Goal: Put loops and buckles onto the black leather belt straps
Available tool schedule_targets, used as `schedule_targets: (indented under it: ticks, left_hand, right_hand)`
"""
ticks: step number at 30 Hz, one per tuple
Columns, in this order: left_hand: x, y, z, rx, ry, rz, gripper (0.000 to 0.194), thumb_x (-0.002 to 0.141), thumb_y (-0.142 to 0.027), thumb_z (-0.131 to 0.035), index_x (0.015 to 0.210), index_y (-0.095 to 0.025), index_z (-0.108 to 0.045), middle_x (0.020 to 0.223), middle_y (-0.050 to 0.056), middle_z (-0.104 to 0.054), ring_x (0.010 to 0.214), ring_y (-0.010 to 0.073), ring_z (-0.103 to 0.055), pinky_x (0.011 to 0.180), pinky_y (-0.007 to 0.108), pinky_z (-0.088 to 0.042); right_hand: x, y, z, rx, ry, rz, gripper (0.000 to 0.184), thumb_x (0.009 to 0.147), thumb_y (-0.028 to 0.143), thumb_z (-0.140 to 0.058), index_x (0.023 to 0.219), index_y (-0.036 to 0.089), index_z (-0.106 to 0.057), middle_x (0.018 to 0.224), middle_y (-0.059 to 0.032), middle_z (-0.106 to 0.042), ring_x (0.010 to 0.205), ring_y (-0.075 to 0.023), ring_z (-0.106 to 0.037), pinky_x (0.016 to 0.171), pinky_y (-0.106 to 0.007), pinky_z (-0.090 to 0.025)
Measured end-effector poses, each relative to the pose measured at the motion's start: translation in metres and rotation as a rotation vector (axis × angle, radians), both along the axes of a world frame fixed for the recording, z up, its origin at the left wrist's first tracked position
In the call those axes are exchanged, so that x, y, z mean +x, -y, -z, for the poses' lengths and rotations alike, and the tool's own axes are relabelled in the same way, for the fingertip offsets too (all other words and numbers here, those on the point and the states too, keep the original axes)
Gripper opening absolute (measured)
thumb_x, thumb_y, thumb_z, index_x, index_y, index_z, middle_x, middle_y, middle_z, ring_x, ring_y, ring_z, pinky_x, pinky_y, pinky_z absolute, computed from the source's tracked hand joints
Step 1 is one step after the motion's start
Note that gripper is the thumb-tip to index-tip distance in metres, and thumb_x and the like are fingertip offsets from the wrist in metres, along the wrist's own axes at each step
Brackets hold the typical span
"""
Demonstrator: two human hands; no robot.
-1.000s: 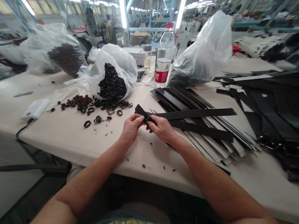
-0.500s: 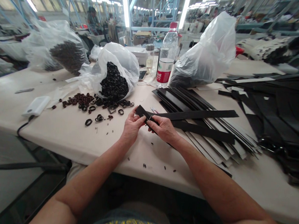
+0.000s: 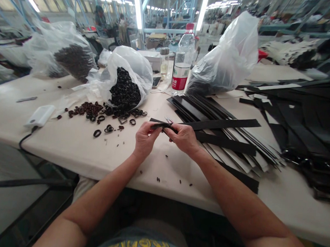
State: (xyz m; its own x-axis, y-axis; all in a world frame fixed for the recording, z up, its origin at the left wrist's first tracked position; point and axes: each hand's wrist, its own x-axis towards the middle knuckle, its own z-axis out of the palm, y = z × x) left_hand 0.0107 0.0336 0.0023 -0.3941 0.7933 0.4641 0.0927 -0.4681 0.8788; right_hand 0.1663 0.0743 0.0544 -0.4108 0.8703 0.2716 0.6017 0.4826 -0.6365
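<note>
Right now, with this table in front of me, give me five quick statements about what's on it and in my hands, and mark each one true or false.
1. The left hand and right hand both grip a black strip. True.
2. The bottle lies on its side. False: the bottle stands upright.
3. Black rings fill the open mouth of a plastic bag. True.
4. The white device sits to the right of the bottle. False: the white device is to the left, with a cable attached.
5. Small dark pieces lie near the front edge of the table. True.
</note>
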Motion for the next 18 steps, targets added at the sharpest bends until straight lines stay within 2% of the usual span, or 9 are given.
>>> schedule_targets:
  ticks: [3,5,7,10,12,14,18]
  left_hand:
    - [0.000,0.001,-0.003,-0.049,0.168,0.196,0.048,0.085,-0.061,-0.060,0.088,-0.015,-0.076,0.095,0.009,-0.068,0.079,0.0150,-0.062,0.071,0.027,-0.051]
    - [0.000,0.000,-0.004,-0.115,0.309,0.271,0.051,0.080,-0.064,-0.063,0.086,-0.015,-0.076,0.089,0.007,-0.069,0.072,0.0124,-0.060,0.068,0.026,-0.051]
    - [0.000,-0.001,-0.005,-0.173,0.364,0.302,0.045,0.069,-0.053,-0.080,0.098,-0.019,-0.075,0.092,0.004,-0.070,0.074,0.0113,-0.061,0.069,0.024,-0.050]
    - [0.000,-0.001,-0.006,-0.313,0.427,0.445,0.060,0.060,-0.041,-0.088,0.115,-0.025,-0.069,0.112,0.005,-0.069,0.087,0.0147,-0.064,0.073,0.026,-0.051]
    - [-0.001,0.001,-0.008,-0.413,0.457,0.588,0.058,0.063,-0.041,-0.086,0.114,-0.020,-0.070,0.110,0.008,-0.070,0.086,0.0168,-0.066,0.076,0.029,-0.052]
    - [-0.001,0.002,-0.009,-0.440,0.483,0.669,0.053,0.063,-0.039,-0.087,0.108,-0.017,-0.073,0.098,0.008,-0.072,0.080,0.0163,-0.066,0.077,0.030,-0.052]
    - [-0.005,0.002,-0.012,-0.399,0.569,0.606,0.044,0.057,-0.030,-0.090,0.097,-0.018,-0.075,0.093,0.003,-0.072,0.076,0.0107,-0.064,0.074,0.023,-0.050]
  right_hand:
    - [0.004,-0.006,0.002,-0.058,-0.076,-0.017,0.037,0.086,0.050,-0.058,0.077,0.017,-0.072,0.055,0.0003,-0.064,0.048,-0.0098,-0.052,0.050,-0.022,-0.032]
    - [0.006,-0.009,0.004,-0.102,-0.112,-0.047,0.039,0.085,0.052,-0.058,0.079,0.016,-0.073,0.056,-0.0005,-0.064,0.048,-0.0097,-0.052,0.049,-0.022,-0.032]
    - [0.006,-0.011,0.007,-0.138,-0.124,-0.096,0.039,0.084,0.051,-0.058,0.077,0.015,-0.071,0.056,-0.0011,-0.064,0.048,-0.0096,-0.052,0.049,-0.021,-0.033]
    - [0.006,-0.011,0.008,-0.196,-0.127,-0.193,0.037,0.084,0.048,-0.056,0.075,0.015,-0.070,0.057,-0.0012,-0.063,0.049,-0.0097,-0.054,0.049,-0.021,-0.035]
    - [0.006,-0.010,0.007,-0.242,-0.119,-0.249,0.035,0.084,0.046,-0.055,0.076,0.014,-0.069,0.058,-0.0010,-0.063,0.050,-0.0096,-0.054,0.048,-0.020,-0.036]
    - [0.007,-0.008,0.005,-0.278,-0.101,-0.282,0.035,0.084,0.045,-0.055,0.076,0.014,-0.069,0.057,-0.0007,-0.062,0.049,-0.0093,-0.053,0.048,-0.020,-0.036]
    - [0.009,-0.010,0.005,-0.300,-0.029,-0.275,0.037,0.084,0.047,-0.057,0.075,0.014,-0.069,0.057,-0.0005,-0.062,0.048,-0.0095,-0.052,0.047,-0.021,-0.036]
